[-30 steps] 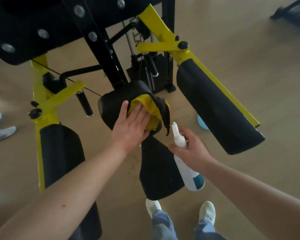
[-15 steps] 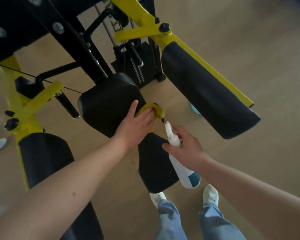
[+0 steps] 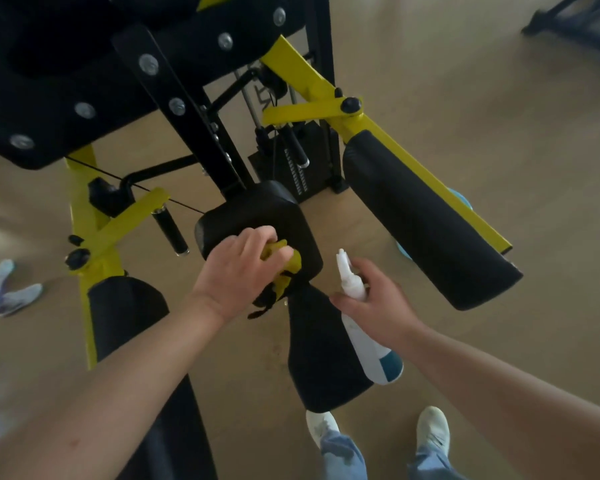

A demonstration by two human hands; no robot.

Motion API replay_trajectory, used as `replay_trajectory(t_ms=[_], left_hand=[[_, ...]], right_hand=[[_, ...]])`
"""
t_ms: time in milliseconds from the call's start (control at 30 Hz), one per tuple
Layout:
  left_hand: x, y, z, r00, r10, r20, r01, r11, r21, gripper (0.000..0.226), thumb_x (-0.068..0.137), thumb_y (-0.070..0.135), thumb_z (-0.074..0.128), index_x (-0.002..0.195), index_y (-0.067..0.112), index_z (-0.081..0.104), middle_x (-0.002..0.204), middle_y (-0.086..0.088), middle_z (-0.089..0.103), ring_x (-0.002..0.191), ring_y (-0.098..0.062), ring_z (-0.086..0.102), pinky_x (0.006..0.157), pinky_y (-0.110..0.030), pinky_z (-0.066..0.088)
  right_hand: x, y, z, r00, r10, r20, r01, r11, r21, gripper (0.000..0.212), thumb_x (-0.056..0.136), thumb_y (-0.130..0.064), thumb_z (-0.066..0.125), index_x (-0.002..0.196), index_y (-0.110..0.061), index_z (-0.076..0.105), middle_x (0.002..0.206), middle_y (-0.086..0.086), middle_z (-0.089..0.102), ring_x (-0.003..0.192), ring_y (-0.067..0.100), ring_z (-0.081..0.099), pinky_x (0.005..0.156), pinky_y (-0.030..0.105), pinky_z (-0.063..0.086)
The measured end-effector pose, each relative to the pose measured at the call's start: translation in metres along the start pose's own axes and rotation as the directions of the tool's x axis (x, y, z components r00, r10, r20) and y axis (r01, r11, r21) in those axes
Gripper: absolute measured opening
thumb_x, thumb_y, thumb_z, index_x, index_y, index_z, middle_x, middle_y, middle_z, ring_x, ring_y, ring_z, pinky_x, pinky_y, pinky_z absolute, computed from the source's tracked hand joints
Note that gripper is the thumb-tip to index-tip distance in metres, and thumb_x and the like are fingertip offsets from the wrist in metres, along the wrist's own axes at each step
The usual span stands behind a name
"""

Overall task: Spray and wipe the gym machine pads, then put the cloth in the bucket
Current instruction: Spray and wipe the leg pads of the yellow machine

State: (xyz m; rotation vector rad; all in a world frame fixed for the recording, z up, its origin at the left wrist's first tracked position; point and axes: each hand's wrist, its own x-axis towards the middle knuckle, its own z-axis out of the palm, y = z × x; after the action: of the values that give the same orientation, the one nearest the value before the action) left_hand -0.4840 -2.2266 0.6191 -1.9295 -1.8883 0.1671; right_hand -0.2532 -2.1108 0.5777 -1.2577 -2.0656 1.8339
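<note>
on the small black pad point(image 3: 257, 216) my left hand point(image 3: 238, 271) grips the yellow cloth point(image 3: 284, 268), fingers curled; beside it my right hand point(image 3: 378, 303) holds the spray bottle point(image 3: 364, 327).

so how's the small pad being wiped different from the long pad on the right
The small pad is short and squarish; the long pad is a stretched bolster. The small pad sits on the black post, the long pad along a yellow arm. The left hand grips the yellow cloth against the small pad; nothing touches the long pad. Both are black and padded.
</note>
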Motion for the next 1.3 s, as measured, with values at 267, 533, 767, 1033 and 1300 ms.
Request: replay_trajectory(t_ms=[267, 533, 767, 1033, 1300], left_hand=[[0.000, 0.030, 0.028, 0.999, -0.013, 0.035, 0.007, 0.987, 0.161, 0.027, 0.093, 0.016, 0.063, 0.120, 0.018, 0.064, 0.125, -0.009, 0.058, 0.124, -0.031, 0.053, 0.109, -0.048, 0.034], [0.002, 0.045, 0.037, 0.972, -0.094, 0.213, -0.018, 0.883, 0.469, 0.094, 0.093, 0.024, 0.054, 0.162, 0.005, -0.007, 0.168, -0.025, -0.015, 0.153, -0.042, -0.022, 0.115, -0.068, -0.020], [0.036, 0.040, 0.049, 0.995, -0.048, 0.084, 0.007, 0.902, 0.432, 0.079, 0.099, 0.017, 0.044, 0.163, 0.005, -0.002, 0.170, -0.019, -0.014, 0.152, -0.038, -0.028, 0.113, -0.067, -0.020], [0.043, 0.080, 0.111, 0.951, 0.119, 0.285, -0.235, 0.878, 0.416, 0.069, 0.104, 0.036, 0.041, 0.160, 0.003, 0.017, 0.164, -0.035, -0.013, 0.150, -0.047, -0.025, 0.118, -0.066, -0.010], [0.027, 0.074, 0.082, 0.913, 0.082, 0.401, -0.234, 0.908, 0.346, 0.065, 0.100, 0.033, 0.054, 0.158, 0.021, 0.027, 0.161, -0.028, -0.030, 0.145, -0.046, -0.037, 0.116, -0.068, -0.003]], right_hand=[[0.000, 0.005, 0.001, 0.999, 0.034, 0.002, -0.034, 0.999, -0.035, 0.070, 0.094, -0.031, 0.076, 0.152, -0.040, 0.039, 0.098, -0.025, 0.057, 0.082, -0.005, 0.062, 0.056, 0.010, 0.043], [0.001, 0.015, -0.003, 0.998, 0.061, -0.014, -0.062, 0.994, -0.091, 0.070, 0.093, -0.039, 0.075, 0.153, -0.044, 0.038, 0.096, -0.029, 0.055, 0.081, -0.005, 0.059, 0.060, 0.008, 0.037], [0.015, 0.024, -0.010, 0.996, 0.036, -0.077, -0.043, 0.996, -0.083, 0.068, 0.092, -0.042, 0.076, 0.149, -0.048, 0.039, 0.097, -0.030, 0.056, 0.081, -0.006, 0.059, 0.062, 0.009, 0.037], [0.020, 0.042, -0.012, 0.989, 0.065, -0.135, -0.061, 0.997, 0.039, 0.059, 0.091, -0.036, 0.077, 0.140, -0.048, 0.047, 0.097, -0.020, 0.064, 0.086, -0.007, 0.062, 0.065, 0.010, 0.043], [0.001, 0.051, -0.022, 0.990, 0.091, -0.108, -0.090, 0.996, 0.021, 0.063, 0.093, -0.044, 0.074, 0.148, -0.052, 0.043, 0.101, -0.033, 0.055, 0.087, -0.005, 0.056, 0.067, 0.012, 0.039]])
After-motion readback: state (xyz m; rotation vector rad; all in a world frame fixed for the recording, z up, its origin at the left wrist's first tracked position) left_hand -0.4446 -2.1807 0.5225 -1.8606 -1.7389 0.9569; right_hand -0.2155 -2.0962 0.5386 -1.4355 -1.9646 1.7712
